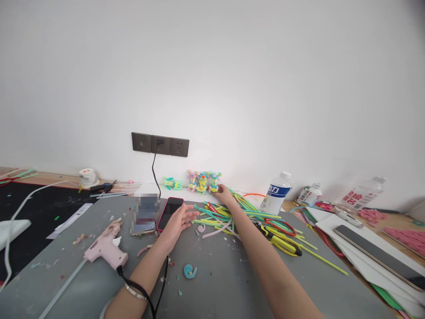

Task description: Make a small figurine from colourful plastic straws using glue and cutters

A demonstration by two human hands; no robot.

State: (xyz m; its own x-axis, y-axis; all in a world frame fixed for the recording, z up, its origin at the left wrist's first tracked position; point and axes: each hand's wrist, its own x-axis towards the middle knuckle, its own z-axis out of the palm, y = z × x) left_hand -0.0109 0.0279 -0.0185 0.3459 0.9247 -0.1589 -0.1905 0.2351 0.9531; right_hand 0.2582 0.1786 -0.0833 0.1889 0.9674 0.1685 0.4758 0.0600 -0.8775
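Observation:
My right hand (223, 195) reaches to the wall, its fingers closed at the base of a small blue-and-yellow pipe-cleaner figure (215, 178). Two similar upright figures, one yellow (202, 184) and one pink (192, 180), stand just left of it. A green-and-yellow one (172, 183) lies farther left. Above the grey mat (212, 283), my left hand (180, 221) is open with fingers stretched out, holding nothing. It is nearest to a red-edged phone (171, 210). Under my right forearm spreads a pile of green and yellow pipe cleaners (244, 206).
A pink glue gun (108, 248) with a black cord lies on the left. Yellow-handled pliers (282, 243), red-handled scissors (282, 226) and a bottle (277, 192) are on the right. A blue coil (190, 271) lies in front. Another phone (145, 215) sits mid-left.

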